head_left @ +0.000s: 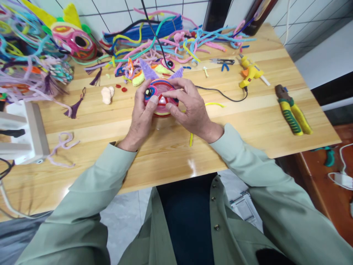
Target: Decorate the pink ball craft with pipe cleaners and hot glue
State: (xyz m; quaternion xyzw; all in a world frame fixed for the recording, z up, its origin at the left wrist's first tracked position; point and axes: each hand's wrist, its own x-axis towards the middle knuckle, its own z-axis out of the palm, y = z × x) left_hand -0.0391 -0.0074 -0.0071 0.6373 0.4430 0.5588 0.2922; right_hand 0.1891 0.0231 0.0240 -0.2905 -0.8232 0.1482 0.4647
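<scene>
On the pale wooden surface (171, 154), the left hand (143, 114) is bracing the round pink craft face with purple horns (162, 87), apparently keeping it steady, while the right hand (191, 106), fingertips bunched, is pressing its red-edged mouth.

The worktop (165, 154) is smooth wood with pale grain and a glossy finish that throws back bright patches of light. Fuzzy, matt pipe cleaners (150, 44) cover its far side. At the right, the yellow glue gun (251, 73) looks like smooth plastic, while the pliers (292, 110) join dark metal jaws to ridged grips. The far wall (116, 11) has smooth white tiles, and the sleeves (96, 180) are soft, matt green cloth.
</scene>
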